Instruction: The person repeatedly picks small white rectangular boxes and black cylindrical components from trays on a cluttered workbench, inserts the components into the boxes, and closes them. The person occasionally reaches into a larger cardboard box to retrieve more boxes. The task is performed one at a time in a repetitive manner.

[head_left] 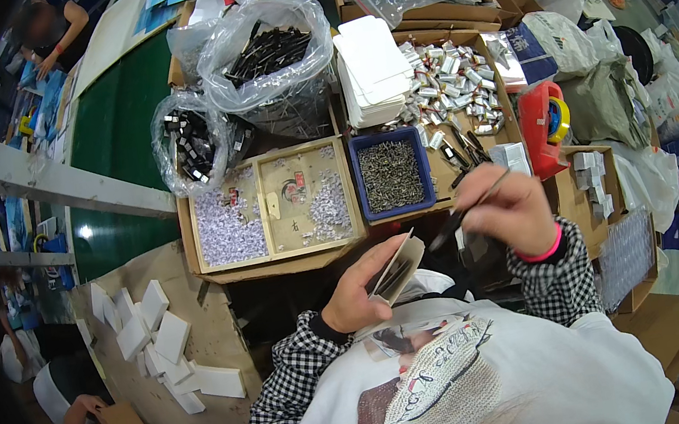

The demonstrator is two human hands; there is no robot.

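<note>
In front of my chest, my left hand (356, 298) is closed around a small, shallow white box (408, 276). The box is tilted, and dark pieces show inside, too small to name. To its right, my right hand (517, 209) pinches a slim dark stick-like tool (448, 230), whose tip points toward the box without touching it. Motion blurs the tool, so its kind is unclear. Just beyond my right hand lie several black-handled tools (465, 149). Nearest beyond the box is a blue bin (357, 176) of small metal screws.
A wooden divided tray (268, 213) holds small whitish parts. Behind it stand clear bags (303, 17) of black parts, stacked white cards (373, 51) and silver components (460, 78). White boxes (170, 335) lie on the left table. A red tape dispenser (536, 119) stands right; other people work at left.
</note>
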